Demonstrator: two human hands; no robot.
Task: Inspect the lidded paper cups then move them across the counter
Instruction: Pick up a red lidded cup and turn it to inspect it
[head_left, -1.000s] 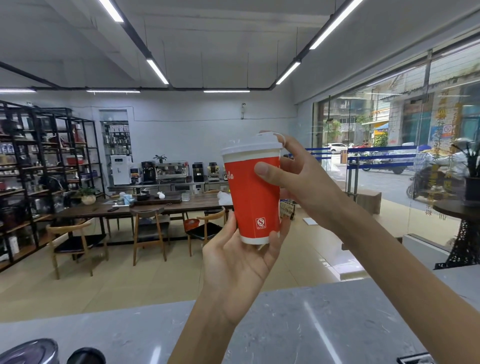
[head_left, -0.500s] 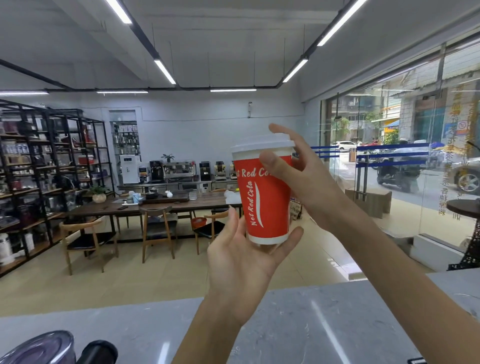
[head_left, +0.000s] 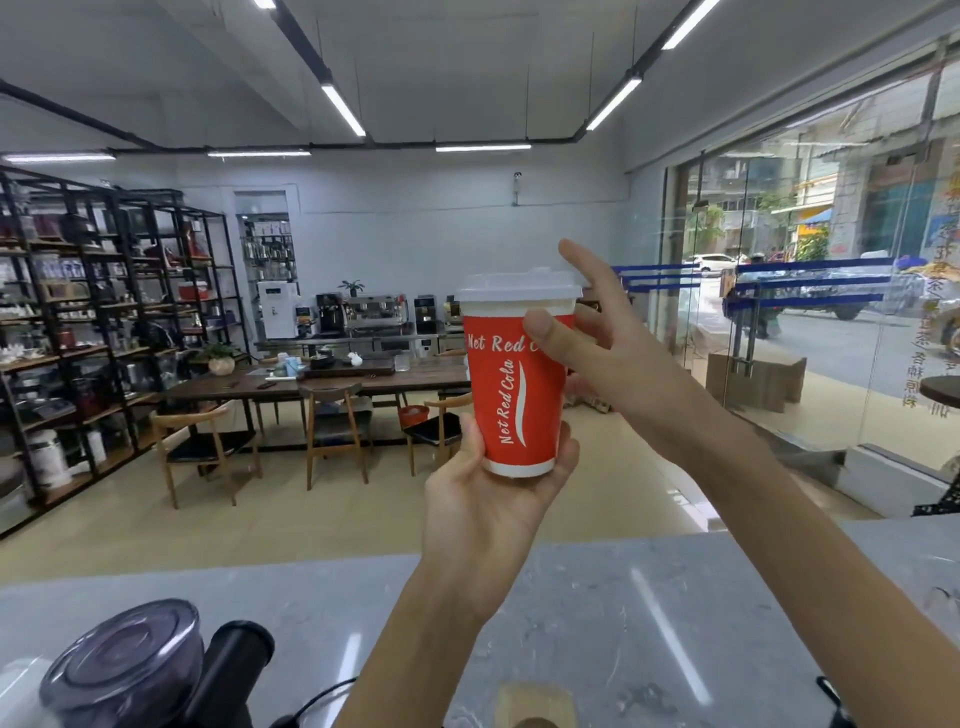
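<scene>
While the left hand (head_left: 483, 514) cupped the base of the upright red paper cup (head_left: 511, 395), high above the grey counter (head_left: 649, 623), the right hand (head_left: 613, 358) lay beside its white lid (head_left: 514, 288), thumb on the wall and fingers spread loose.

White walls (head_left: 415, 223), beige floor (head_left: 260, 525), black shelving (head_left: 104, 312) left, long wooden table (head_left: 249, 387), chairs (head_left: 337, 421), glass front (head_left: 831, 260) right, strip lights (head_left: 343, 109)

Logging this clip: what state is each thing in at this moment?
Cup: upright, held above the counter, print facing the camera.
Lid: on the cup.
Left hand: grips the cup's base.
Right hand: thumb touches the cup's upper wall, fingers straight.
Jar: dark lid on.
</scene>
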